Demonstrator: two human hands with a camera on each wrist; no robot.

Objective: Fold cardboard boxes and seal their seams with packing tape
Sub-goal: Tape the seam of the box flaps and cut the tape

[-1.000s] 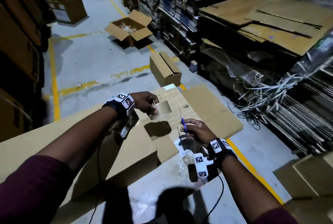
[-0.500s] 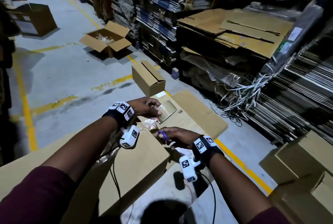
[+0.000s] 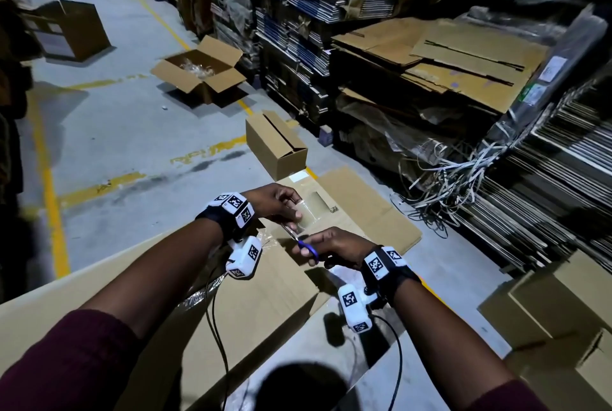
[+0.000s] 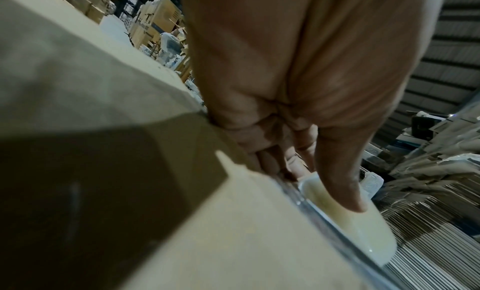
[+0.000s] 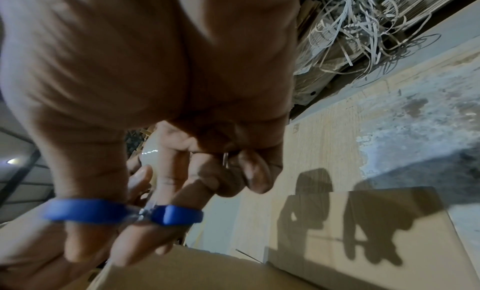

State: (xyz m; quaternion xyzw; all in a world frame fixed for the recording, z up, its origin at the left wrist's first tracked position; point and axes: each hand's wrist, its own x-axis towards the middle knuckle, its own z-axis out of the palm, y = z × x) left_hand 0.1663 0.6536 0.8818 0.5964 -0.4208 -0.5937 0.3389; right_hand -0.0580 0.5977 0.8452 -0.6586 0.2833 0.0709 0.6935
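A large brown cardboard box (image 3: pixel 258 298) lies in front of me. Over its far end my left hand (image 3: pixel 291 210) grips a roll of clear packing tape (image 3: pixel 306 212), with the thumb pressed on the roll (image 4: pixel 348 208). A clear strip runs from the roll down to the box edge (image 4: pixel 324 218). My right hand (image 3: pixel 319 250) holds blue-handled scissors (image 3: pixel 308 249), with fingers through the loops (image 5: pixel 116 211). The blades (image 3: pixel 289 231) point up-left at the tape just below my left hand. The two hands are almost touching.
A small folded box (image 3: pixel 276 145) and an open box (image 3: pixel 202 73) stand on the concrete floor ahead. Flat cardboard (image 3: pixel 364 212) lies under my hands. Stacks of flattened cartons (image 3: pixel 447 59) and tangled strapping (image 3: pixel 447 185) line the right; more boxes (image 3: pixel 556 311) sit at lower right.
My right hand has brought the scissors up and left to the tape by my left hand. The left hand stayed over the box end holding the roll.
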